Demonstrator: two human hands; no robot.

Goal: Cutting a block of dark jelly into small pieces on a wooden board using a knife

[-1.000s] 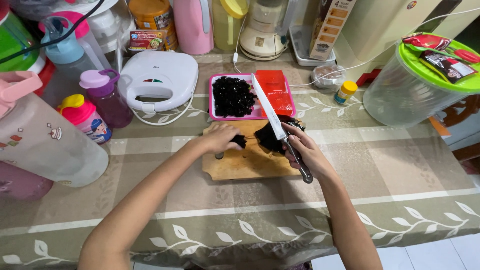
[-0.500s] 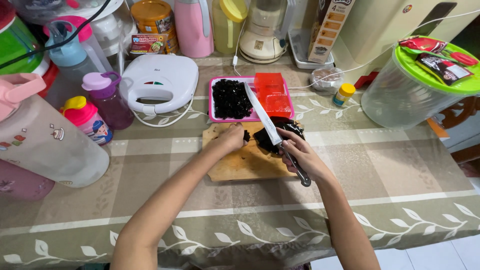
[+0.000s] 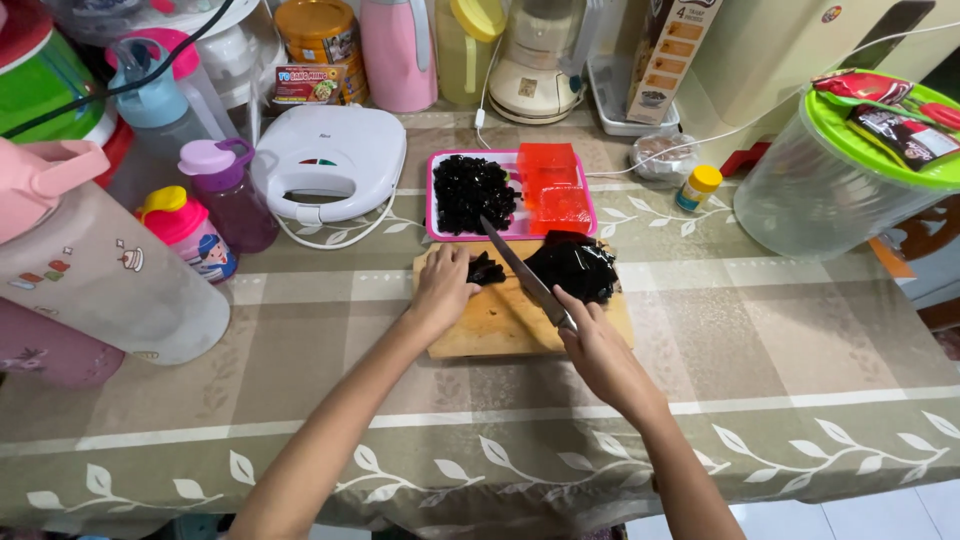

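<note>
A wooden cutting board [image 3: 500,325] lies on the table with a mound of black jelly [image 3: 575,265] at its far right. My right hand [image 3: 600,350] grips a knife [image 3: 520,265] whose blade points up and left across the board. My left hand [image 3: 445,285] rests on the board's left part, its fingers touching a small heap of cut black jelly pieces [image 3: 487,270] beside the blade. Behind the board sits a pink tray [image 3: 435,235] holding chopped black jelly [image 3: 470,190] and red jelly blocks [image 3: 553,185].
A white sandwich maker [image 3: 325,160] stands left of the tray. Bottles and a large pink-lidded jug [image 3: 90,270] crowd the left. A blender, tins and a box line the back. A big clear tub with a green lid [image 3: 850,170] sits right, near a small yellow-capped bottle [image 3: 697,187].
My left hand moved right and forward onto the small jelly pieces. The knife swung left, from over the black mound to the gap between the mound and the cut pieces.
</note>
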